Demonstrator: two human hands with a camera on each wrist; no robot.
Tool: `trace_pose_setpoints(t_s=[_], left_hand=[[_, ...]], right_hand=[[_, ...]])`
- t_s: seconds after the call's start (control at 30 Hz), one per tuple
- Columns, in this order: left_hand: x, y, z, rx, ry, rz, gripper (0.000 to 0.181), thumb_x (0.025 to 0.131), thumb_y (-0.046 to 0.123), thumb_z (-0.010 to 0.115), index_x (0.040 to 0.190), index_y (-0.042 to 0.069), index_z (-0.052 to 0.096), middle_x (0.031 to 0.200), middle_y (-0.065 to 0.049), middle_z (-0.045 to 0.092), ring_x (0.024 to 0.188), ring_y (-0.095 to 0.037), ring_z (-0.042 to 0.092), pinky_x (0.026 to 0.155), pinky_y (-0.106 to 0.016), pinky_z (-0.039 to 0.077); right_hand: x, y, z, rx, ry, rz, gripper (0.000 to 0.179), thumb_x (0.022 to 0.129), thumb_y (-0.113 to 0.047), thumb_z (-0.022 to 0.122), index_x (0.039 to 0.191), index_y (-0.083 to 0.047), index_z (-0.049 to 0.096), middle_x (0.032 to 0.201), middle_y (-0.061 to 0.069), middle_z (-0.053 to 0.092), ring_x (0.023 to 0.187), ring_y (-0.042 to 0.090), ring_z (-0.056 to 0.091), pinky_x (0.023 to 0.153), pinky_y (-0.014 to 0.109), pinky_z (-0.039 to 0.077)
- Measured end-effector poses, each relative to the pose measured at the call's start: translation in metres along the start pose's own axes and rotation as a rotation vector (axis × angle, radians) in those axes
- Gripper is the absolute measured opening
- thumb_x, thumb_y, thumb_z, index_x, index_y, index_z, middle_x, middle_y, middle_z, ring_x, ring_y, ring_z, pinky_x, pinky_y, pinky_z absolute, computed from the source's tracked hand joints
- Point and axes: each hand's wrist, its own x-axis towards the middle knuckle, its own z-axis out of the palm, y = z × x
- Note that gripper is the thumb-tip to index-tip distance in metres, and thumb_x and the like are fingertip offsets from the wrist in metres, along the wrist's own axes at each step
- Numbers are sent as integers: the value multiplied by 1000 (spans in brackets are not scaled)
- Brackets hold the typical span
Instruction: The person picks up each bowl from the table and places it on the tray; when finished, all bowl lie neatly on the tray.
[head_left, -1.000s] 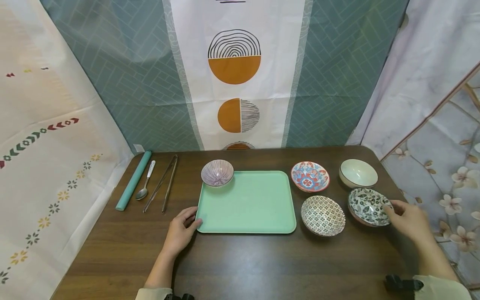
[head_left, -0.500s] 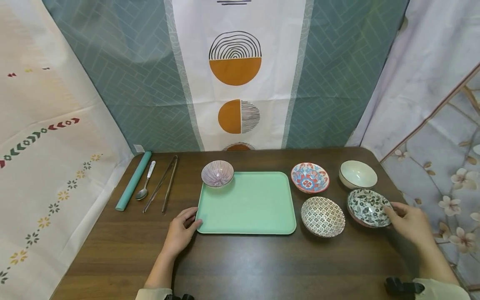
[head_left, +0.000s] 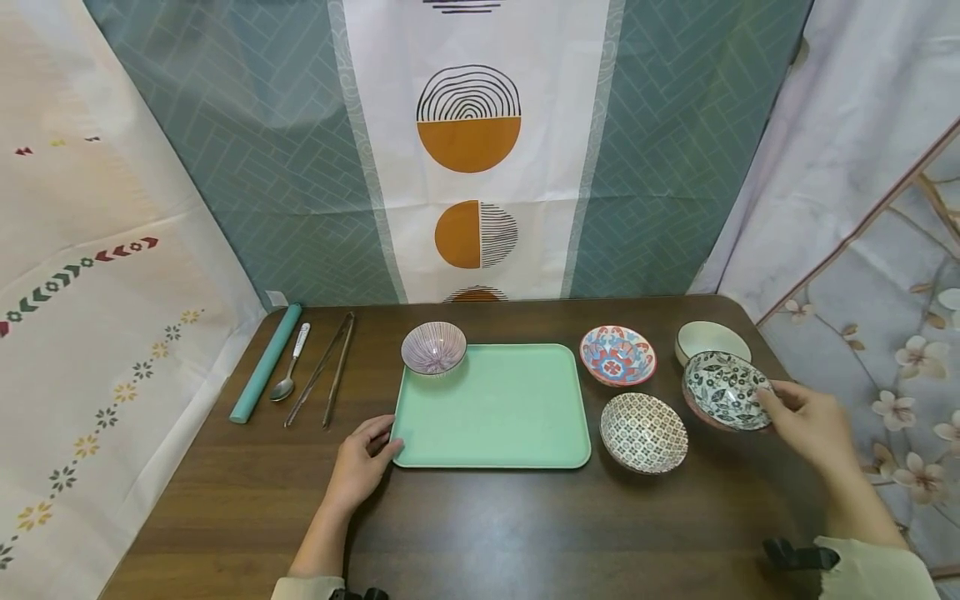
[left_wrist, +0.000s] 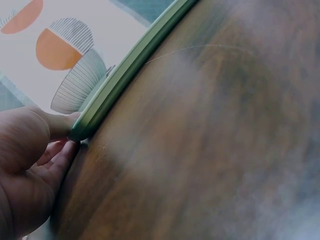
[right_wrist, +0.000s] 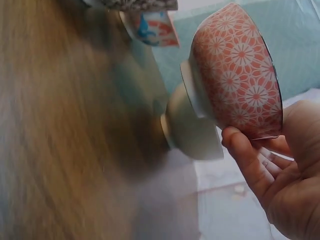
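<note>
My right hand (head_left: 813, 425) pinches the near right rim of a bowl (head_left: 725, 390) with dark leaf patterns inside. In the right wrist view, this bowl (right_wrist: 240, 75) shows a red outside with white flowers, and its foot is off the table. Just behind it is a plain cream bowl (head_left: 712, 335), partly covered in the head view. My left hand (head_left: 362, 462) grips the left edge of a mint-green tray (head_left: 498, 408). Seen from the left wrist, the thumb lies on the rim of the tray (left_wrist: 117, 82), with the fingers below it.
A purple-striped bowl (head_left: 433, 347) sits at the tray's far left corner. Right of the tray are a red-and-blue bowl (head_left: 617, 356) and a brown-checked bowl (head_left: 643, 433). On the left lie a teal rod (head_left: 266, 364), a spoon (head_left: 291, 362) and metal tongs (head_left: 337, 371).
My right hand has lifted the leaf-patterned bowl and moved it slightly left and away from me, so it covers more of the cream bowl. The left hand and tray have stayed put.
</note>
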Motion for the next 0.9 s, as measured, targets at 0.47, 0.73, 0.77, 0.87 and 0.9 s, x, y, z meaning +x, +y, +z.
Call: trace_pose_setpoints(t_s=[0.47, 0.73, 0.77, 0.87, 0.9], left_hand=[[1, 1, -1, 6, 8, 1, 40, 91, -3, 72, 129, -9, 62, 132, -22, 60, 120, -34, 61, 100, -37, 52], [2, 1, -2, 13, 7, 19, 40, 92, -2, 72, 130, -10, 62, 131, -23, 60, 120, -35, 61, 100, -38, 52], [1, 1, -1, 13, 7, 15, 40, 92, -2, 72, 130, -10, 62, 131, -22, 60, 120, -35, 61, 100, -38, 52], [1, 0, 0, 13, 8, 1, 40, 91, -3, 72, 129, -10, 62, 131, -22, 61, 120, -35, 61, 100, -37, 52], [0, 0, 0, 13, 9, -2, 40, 91, -3, 72, 129, -10, 62, 131, -23, 61, 120, -35, 61, 100, -37, 52]], right_hand=[[19, -53, 27, 144, 0, -76, 38, 102, -17, 60, 120, 15, 65, 88, 29, 72, 47, 7, 62, 46, 19, 49], [25, -87, 54, 262, -67, -143, 31, 100, -12, 62, 116, 13, 68, 92, 28, 72, 51, 9, 63, 49, 28, 57], [26, -91, 57, 272, -81, -148, 30, 100, -12, 62, 116, 13, 69, 93, 28, 72, 51, 11, 63, 49, 29, 57], [26, -104, 64, 289, -124, -154, 31, 101, -12, 62, 119, 13, 68, 96, 29, 72, 53, 18, 66, 50, 32, 58], [26, -108, 66, 292, -139, -153, 32, 101, -12, 62, 120, 13, 67, 97, 29, 71, 54, 20, 66, 50, 32, 58]])
